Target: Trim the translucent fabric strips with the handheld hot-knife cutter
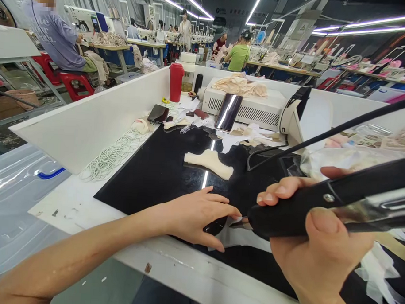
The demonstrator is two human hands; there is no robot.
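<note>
My right hand point(319, 244) is wrapped around a black hand tool with a metal lever point(296, 215), which points left. Its narrow metal tip point(242, 223) touches or hovers just over a thin white sheet piece point(246, 239) at the near edge of the black mat point(135, 176). My left hand point(196, 216) lies with fingers spread at the left of that piece, thumb and index fingertip on it, close to the tip. Beyond my left hand, a cream fabric piece point(209, 161) lies flat on the mat. What is under my left palm is hidden.
A white vented box point(247, 107) stands at the back with cream fabric point(240, 84) on top and a phone point(228, 112) leaning on it. Pale green cord point(111, 153) lies left, near a red cup point(175, 82). A black cable point(343, 126) crosses the right. White scraps point(379, 269) lie lower right.
</note>
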